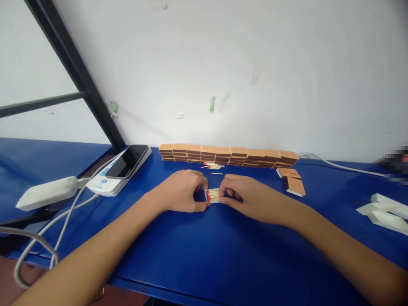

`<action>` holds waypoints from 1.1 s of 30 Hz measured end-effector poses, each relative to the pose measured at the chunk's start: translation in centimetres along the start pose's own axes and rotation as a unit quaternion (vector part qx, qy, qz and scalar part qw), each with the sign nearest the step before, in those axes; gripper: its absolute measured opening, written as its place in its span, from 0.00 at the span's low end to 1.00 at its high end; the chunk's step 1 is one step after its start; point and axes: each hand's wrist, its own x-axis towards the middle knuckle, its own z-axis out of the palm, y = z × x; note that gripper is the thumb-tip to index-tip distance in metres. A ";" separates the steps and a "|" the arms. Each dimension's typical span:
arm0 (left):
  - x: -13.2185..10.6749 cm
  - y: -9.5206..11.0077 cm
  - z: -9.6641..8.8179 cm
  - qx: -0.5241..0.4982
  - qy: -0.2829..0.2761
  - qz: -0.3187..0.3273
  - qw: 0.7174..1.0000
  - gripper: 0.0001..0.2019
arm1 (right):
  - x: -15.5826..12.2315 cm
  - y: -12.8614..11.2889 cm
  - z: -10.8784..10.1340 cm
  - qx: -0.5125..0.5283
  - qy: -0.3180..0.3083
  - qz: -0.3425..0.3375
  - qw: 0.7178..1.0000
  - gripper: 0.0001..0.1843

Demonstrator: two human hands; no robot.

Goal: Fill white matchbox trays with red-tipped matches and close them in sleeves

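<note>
A small white matchbox tray (213, 201) lies on the blue table, filled with red-tipped matches (212, 195). The thumb and a finger of my left hand (184, 190) hold it at its left corners. At the tray's right end, my right hand (244, 194) is closed, its fingertips over the ends of the matches; what they pinch is hidden. Just beyond, a single match (216, 173) lies apart from a loose heap of matches (213, 165). Behind that heap runs a long row of stacked orange matchboxes (231, 154).
Two more matchboxes (295, 185) rest right of the row. On the left are a phone (127, 161) on a white box (110, 185), a white power block (47, 193) and looping cables (68, 212). White angular pieces (385, 212) lie far right. A wall (223, 63) stands behind.
</note>
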 end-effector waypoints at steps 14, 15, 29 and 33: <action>0.1 0.0 0.2 -0.001 0.003 0.004 1.000 0.12 | 0.2 0.5 0.3 0.006 0.025 -0.007 1.000 0.06; 0.1 0.0 0.2 -0.002 0.004 0.004 1.000 0.12 | 0.2 0.5 0.3 0.007 0.024 -0.005 1.000 0.06; 0.0 -0.2 0.3 0.001 0.006 0.008 1.000 0.12 | 0.3 0.5 0.6 -0.006 0.038 -0.006 0.999 0.06; 0.0 -0.2 0.2 0.005 0.008 0.009 1.000 0.12 | 0.3 0.4 0.3 0.007 0.049 -0.005 0.999 0.07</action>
